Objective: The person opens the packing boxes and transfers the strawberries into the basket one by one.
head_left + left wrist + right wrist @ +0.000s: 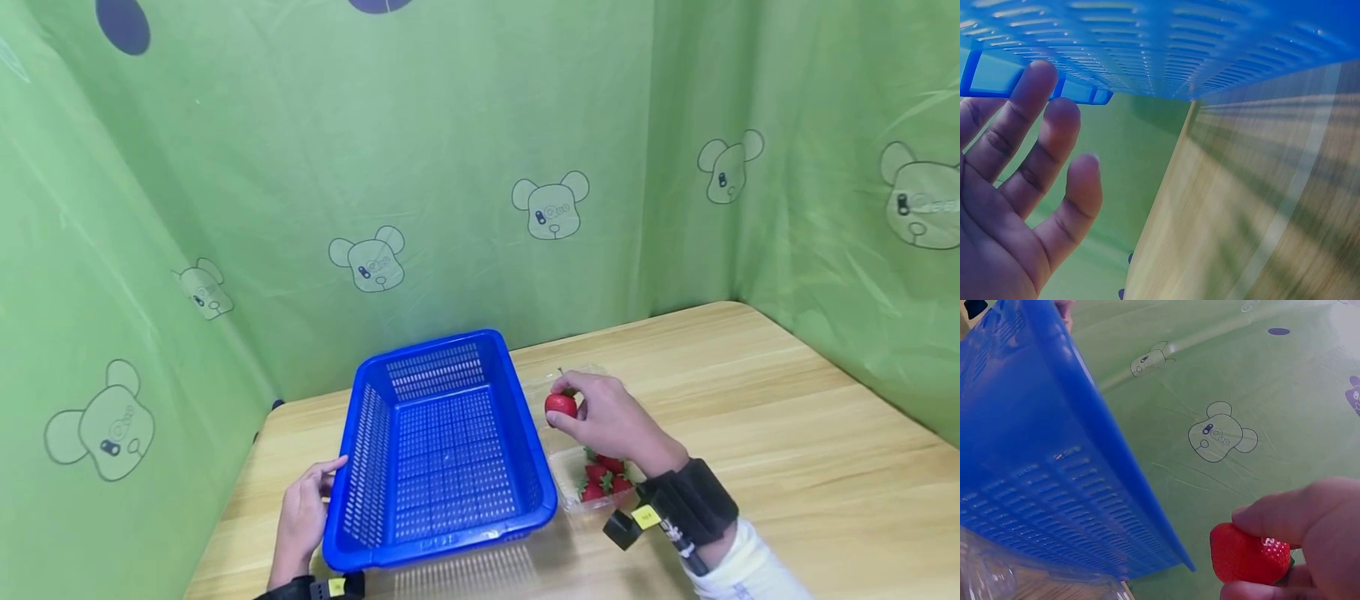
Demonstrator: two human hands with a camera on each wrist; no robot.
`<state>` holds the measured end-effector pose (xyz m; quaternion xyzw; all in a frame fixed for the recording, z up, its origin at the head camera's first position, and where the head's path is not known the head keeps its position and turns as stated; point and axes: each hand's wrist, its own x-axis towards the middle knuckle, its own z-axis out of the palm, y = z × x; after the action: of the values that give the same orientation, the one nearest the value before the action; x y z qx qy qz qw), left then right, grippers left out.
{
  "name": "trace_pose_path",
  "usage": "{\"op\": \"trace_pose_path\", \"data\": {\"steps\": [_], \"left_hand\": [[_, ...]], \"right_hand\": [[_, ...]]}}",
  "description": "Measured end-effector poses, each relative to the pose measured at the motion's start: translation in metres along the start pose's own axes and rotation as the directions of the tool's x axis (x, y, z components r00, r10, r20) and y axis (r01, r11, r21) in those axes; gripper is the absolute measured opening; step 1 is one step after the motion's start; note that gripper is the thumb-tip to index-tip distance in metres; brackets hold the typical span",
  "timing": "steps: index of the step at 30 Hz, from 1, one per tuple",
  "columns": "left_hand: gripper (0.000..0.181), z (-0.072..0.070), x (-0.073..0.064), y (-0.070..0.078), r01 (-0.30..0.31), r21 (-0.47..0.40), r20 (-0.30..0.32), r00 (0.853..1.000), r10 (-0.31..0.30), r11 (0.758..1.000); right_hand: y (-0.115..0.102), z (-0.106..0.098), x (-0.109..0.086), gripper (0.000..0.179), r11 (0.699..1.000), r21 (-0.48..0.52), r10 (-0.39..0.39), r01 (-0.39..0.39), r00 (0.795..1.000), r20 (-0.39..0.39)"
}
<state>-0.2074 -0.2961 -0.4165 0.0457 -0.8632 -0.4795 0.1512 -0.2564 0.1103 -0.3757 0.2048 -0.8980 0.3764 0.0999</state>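
Observation:
A blue plastic basket [450, 467] with slotted walls stands tilted over the table, nothing inside it. At its left rim my left hand [302, 512] holds the edge; in the left wrist view several fingers [1063, 169] are loosely bent under the rim, and the thumb is hidden. My right hand [611, 414] pinches a red strawberry [561, 406] between thumb and fingers, just right of the basket and apart from it. Below that hand, more strawberries [596, 475] with green leaves lie in a clear plastic clamshell box [567, 492], partly covered by the right wrist.
The wooden table [787, 433] carries everything. A green curtain [465, 125] printed with bear heads encloses its back and sides. The basket's right wall rises close beside the clear box. Black straps with cameras [686, 504] sit on both wrists.

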Motion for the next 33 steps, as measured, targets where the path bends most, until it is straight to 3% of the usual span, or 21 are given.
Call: {"op": "trace_pose_path", "data": {"steps": [8, 33], "left_hand": [[0.056, -0.002, -0.001, -0.001, -0.017, -0.002, -0.002, 1.0, 0.017, 1.0], [0.057, 0.002, 0.004, -0.004, 0.036, 0.029, -0.005, 0.999, -0.036, 0.999]], "right_hand": [[-0.003, 0.006, 0.0, 0.028, 1.0, 0.008, -0.025, 0.025, 1.0, 0.007], [-0.018, 0.014, -0.001, 0.023, 0.991, 0.032, -0.131, 0.13, 0.991, 0.039]]}}
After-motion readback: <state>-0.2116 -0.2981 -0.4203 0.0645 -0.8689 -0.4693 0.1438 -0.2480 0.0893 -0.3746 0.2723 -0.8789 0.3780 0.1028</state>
